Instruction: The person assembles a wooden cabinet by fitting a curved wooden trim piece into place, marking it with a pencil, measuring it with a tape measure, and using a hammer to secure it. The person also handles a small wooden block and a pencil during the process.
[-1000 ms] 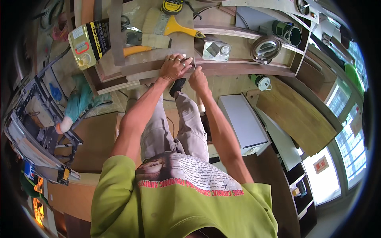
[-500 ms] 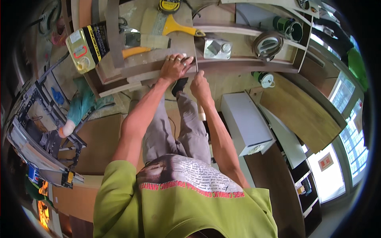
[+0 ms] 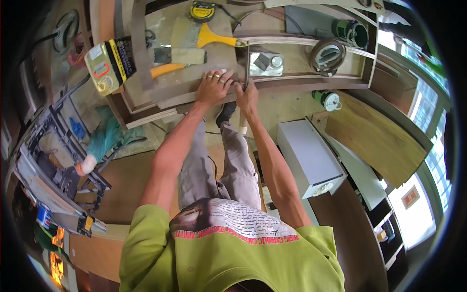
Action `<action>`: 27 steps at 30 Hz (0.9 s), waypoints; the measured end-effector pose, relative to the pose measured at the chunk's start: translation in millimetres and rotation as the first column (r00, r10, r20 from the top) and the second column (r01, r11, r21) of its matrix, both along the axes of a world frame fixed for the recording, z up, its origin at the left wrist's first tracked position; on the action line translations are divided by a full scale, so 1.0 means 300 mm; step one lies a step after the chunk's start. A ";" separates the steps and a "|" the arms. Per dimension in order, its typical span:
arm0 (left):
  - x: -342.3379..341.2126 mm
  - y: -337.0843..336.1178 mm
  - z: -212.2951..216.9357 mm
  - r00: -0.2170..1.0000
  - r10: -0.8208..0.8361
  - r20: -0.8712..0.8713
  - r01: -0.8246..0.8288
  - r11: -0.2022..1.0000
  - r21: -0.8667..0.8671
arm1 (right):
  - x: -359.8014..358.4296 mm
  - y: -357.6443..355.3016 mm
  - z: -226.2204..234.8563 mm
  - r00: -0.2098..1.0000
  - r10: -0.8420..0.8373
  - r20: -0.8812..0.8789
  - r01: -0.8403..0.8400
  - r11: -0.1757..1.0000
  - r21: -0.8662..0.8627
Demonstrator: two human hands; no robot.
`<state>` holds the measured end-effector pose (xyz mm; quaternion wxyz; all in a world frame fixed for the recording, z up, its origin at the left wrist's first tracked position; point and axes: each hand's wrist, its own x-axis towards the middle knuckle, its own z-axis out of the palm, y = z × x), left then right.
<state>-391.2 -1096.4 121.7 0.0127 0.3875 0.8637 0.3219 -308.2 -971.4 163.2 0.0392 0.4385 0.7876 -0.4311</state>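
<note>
My left hand (image 3: 213, 88) lies on the edge of a brown wooden panel (image 3: 175, 83), its fingers stretched out and pointing away from me. Beside it on the right, my right hand (image 3: 247, 97) is closed round a long, narrow, dark file-like tool (image 3: 246, 58). The tool stands against the panel's right end, and a pale handle end (image 3: 243, 129) shows below the fist. On the panel lie a yellow-handled brush (image 3: 214, 37), a broad blade with an orange handle (image 3: 168, 70) and a yellow and black tape measure (image 3: 202, 11).
A yellow and black can (image 3: 104, 68) stands at the left. Right of the panel, a wooden frame holds a metal tin (image 3: 265, 63), a roll of brown edging (image 3: 327, 57) and a dark green can (image 3: 351, 34). A white box-like cabinet (image 3: 309, 153) stands on the floor at the right.
My right hand has moved away from me along the panel's end, taking the file-like tool farther out. My left hand stays on the panel. The whole view has shifted slightly.
</note>
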 end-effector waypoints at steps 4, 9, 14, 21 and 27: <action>0.003 0.003 -0.002 1.000 -0.001 0.013 0.002 0.998 -0.070 | -0.022 -0.014 0.011 0.999 -0.022 0.046 0.019 0.998 0.066; -0.013 -0.018 0.055 1.000 -0.003 0.017 0.003 1.000 -0.007 | 0.020 0.007 -0.017 0.992 0.020 -0.126 -0.025 0.999 -0.031; 0.034 -0.032 0.131 0.943 -0.024 0.332 -0.012 0.995 0.104 | 0.106 0.044 0.027 0.998 0.023 -0.054 -0.034 0.977 -0.212; 0.215 -0.223 0.349 0.693 0.462 0.553 -0.658 0.720 0.223 | -0.019 0.039 0.236 0.838 0.469 -0.277 -0.414 0.879 0.238; 0.459 -0.621 0.184 0.089 0.437 0.895 -0.991 -0.055 0.126 | -0.343 0.005 0.173 0.487 0.865 -0.124 -0.645 0.451 0.617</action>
